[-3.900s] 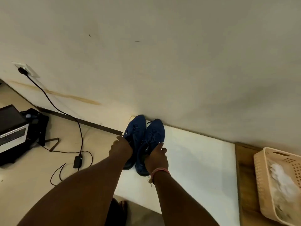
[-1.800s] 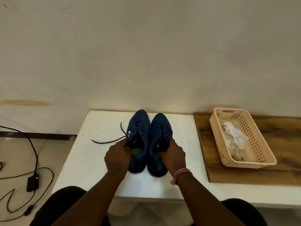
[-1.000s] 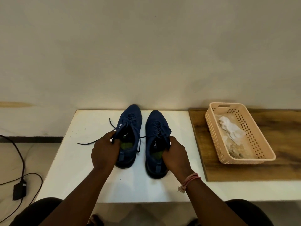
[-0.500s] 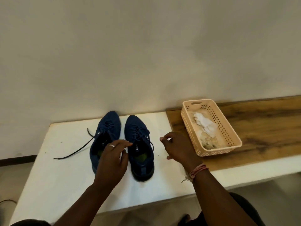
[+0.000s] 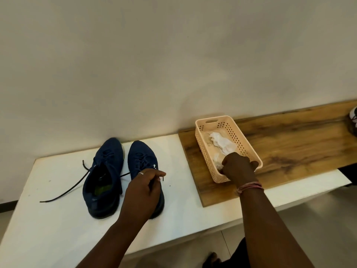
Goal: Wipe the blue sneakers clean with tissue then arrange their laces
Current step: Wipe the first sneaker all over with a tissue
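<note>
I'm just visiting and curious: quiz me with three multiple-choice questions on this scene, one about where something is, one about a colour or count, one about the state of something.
1. Where is the right hand?
A. On a shoe
B. Reaching into the basket
C. Flat on the wall

2. How many blue sneakers stand on the white table?
A. One
B. Two
C. Three

3. What state is the lace of the left sneaker in?
A. Tied in a bow
B. Loose, trailing over the table
C. Missing

Answers:
1 B: the fingers dip among the tissue in the basket.
2 B: the left sneaker and the right sneaker stand side by side.
3 B: one end runs out across the white top.
</note>
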